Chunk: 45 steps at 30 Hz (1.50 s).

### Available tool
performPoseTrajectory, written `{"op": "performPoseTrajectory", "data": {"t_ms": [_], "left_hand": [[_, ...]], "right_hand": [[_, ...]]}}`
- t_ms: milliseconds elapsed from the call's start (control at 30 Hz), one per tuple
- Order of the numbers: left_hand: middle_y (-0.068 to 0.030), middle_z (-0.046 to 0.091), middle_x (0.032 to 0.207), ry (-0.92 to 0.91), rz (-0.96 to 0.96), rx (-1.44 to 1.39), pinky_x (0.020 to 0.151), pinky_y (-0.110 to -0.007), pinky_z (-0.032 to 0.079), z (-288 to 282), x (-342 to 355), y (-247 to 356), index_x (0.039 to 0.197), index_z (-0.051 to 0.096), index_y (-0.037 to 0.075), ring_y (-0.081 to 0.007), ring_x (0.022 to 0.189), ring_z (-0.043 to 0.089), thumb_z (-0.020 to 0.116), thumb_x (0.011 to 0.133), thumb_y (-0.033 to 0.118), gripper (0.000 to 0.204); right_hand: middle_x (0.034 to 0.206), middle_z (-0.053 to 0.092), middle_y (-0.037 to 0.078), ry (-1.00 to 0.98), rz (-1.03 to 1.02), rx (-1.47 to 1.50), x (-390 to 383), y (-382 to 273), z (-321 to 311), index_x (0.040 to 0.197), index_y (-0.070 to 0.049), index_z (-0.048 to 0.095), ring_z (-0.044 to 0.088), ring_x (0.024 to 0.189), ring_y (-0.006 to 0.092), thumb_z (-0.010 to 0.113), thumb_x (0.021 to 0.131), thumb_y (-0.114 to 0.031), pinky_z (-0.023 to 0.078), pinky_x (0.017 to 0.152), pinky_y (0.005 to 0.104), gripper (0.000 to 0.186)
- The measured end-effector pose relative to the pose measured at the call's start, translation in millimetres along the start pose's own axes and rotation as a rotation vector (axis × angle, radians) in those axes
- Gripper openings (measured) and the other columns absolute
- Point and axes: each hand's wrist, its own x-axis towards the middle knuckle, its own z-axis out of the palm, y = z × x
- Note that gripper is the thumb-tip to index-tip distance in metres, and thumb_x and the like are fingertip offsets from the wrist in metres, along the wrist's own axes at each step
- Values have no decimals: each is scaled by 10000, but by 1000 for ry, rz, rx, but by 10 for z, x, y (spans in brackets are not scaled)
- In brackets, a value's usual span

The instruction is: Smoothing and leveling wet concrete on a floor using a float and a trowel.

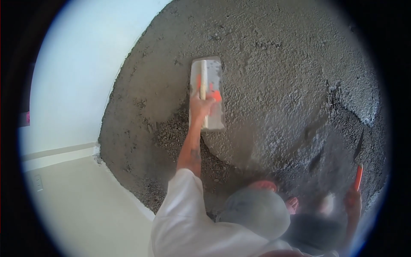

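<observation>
While the head view shows a rectangular grey float with a pale bar handle [215, 77] lying apparently flat on wet grey mortar [274, 85], the left hand [201, 106] is wrapped round its handle; the right hand [353, 200], well right of the float and nearer the body, holds an orange-handled trowel with a narrow dark blade [359, 172]; dark crumbly grit [171, 132] sits just left of the float, smooth white wall [94, 64] farther left; for a clean pass, probably best: even pressure, leading edge slightly lifted, overlapping strokes.

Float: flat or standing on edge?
Flat: the float shows its broad back and handle under the left hand; slight tilt, cannot tell.
</observation>
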Motion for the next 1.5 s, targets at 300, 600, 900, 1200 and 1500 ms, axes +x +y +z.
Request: {"op": "performPoseTrajectory", "data": {"t_ms": [300, 600, 900, 1200, 1500], "left_hand": [[-28, 630, 733, 192, 109, 9, 381, -276, 444, -432, 146, -334, 1197, 606, 55, -98, 487, 565, 595, 731, -72, 483], [-44, 676, 998, -118, 251, -150, 669, -258, 548, 528, -169, 360, 1244, 577, 43, -127, 821, 666, 689, 729, -42, 533], [-123, 655, 1141, -41, 287, -71, 853, -335, 523, 1949, 1313, 738, 1278, 514, 14, -215, 1056, 637, 830, 589, 87, 762], [-140, 683, 1011, 14, 86, 106, 632, -355, 568, 1775, 1892, 851, 1255, 538, 19, -204, 797, 693, 810, 620, 61, 693], [-105, 669, 1003, 149, 375, -130, 504, -319, 539, 1379, 1836, 553, 1438, 346, 32, -186, 699, 675, 757, 631, -23, 907]], "right_hand": [[650, 444, -49, 20, -19, 67, -258, 151, -287, 1023, -105, 521, 408, 464, 51, 599, 839, -59, 357, 417, 193, 205], [644, 442, -61, 47, -33, 135, -117, 80, -342, 1028, -120, 512, 406, 462, 43, 605, 831, -88, 343, 406, 195, 220], [643, 434, -50, 25, -63, 52, -244, 71, -179, 1013, -117, 504, 391, 455, 49, 588, 817, -60, 344, 403, 207, 220], [632, 446, -43, 201, -49, 158, -237, 127, -459, 932, -126, 488, 414, 458, 58, 569, 803, -43, 367, 400, 214, 173], [656, 454, -38, 114, -18, 59, -123, 65, -386, 977, -118, 500, 415, 463, 67, 600, 804, -69, 361, 417, 208, 206]]}}
